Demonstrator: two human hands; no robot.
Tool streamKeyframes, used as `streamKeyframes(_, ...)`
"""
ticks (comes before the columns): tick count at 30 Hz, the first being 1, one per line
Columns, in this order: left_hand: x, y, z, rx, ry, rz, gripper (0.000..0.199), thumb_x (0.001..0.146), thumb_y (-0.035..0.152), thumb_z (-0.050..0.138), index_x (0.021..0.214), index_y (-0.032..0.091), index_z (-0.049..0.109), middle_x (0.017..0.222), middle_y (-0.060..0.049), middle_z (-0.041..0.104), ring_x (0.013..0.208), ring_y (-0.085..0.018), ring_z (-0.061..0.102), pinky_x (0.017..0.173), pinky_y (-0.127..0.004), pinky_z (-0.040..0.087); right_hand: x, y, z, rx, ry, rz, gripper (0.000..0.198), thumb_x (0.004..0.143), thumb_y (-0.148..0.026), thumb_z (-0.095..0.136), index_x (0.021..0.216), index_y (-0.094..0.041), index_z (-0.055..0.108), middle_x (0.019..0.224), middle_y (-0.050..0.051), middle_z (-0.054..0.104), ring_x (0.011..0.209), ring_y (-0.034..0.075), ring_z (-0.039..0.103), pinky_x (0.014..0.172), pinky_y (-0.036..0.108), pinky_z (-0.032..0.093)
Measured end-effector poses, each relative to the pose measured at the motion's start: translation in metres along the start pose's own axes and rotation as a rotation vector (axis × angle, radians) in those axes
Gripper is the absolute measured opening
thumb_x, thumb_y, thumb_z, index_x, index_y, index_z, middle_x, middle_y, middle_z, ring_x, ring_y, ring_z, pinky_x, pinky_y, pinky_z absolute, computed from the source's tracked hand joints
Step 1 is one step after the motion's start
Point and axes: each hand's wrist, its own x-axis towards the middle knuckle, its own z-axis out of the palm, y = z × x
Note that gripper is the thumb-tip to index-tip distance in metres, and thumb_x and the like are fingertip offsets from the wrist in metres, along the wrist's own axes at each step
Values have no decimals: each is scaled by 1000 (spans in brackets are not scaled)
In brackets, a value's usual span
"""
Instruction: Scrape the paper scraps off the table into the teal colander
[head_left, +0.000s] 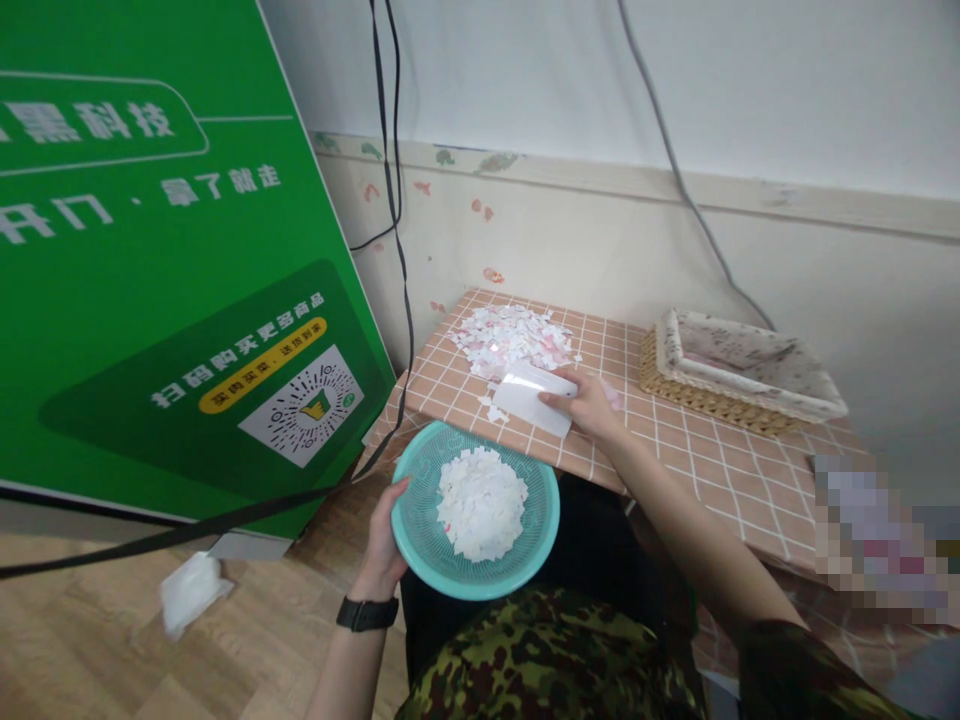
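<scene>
My left hand (388, 530) grips the rim of a turquoise plastic colander (541, 520), held just below the table's front edge. Inside the colander lies a heap of small white paper scraps (484, 503). My right hand (589, 403) pinches a flat, glossy white sheet (531, 396) that looks stiff, tilted over the tabletop. Right behind the sheet spreads a pile of white and pink paper scraps (514, 338). A few loose scraps lie by the sheet's left edge, close to the table edge above the colander.
A wicker basket (720, 400) with a cloth lining stands on the checked tablecloth (675, 440) at right. Black cables (405, 290) hang at left, before a large green cabinet (150, 330). A white plastic bag (193, 592) lies on the floor.
</scene>
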Motion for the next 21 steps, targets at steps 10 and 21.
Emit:
streamKeyframes(10, 2, 1, 0, -12, -11, -10, 22, 74, 24, 66, 89, 9, 71, 80, -10, 75, 73, -25, 70, 72, -35, 56, -16, -14, 6, 6, -152, -18, 39, 70, -41, 71, 102, -20, 67, 97, 7, 69, 81, 23, 64, 66, 34, 51)
streamKeyframes(21, 4, 3, -5, -26, 0, 22, 17, 70, 23, 69, 82, 11, 70, 76, -8, 74, 76, -26, 70, 73, -35, 56, 7, -7, 1, -312, 150, -248, 29, 79, -35, 61, 104, -20, 67, 100, 7, 70, 89, 25, 63, 81, 39, 46)
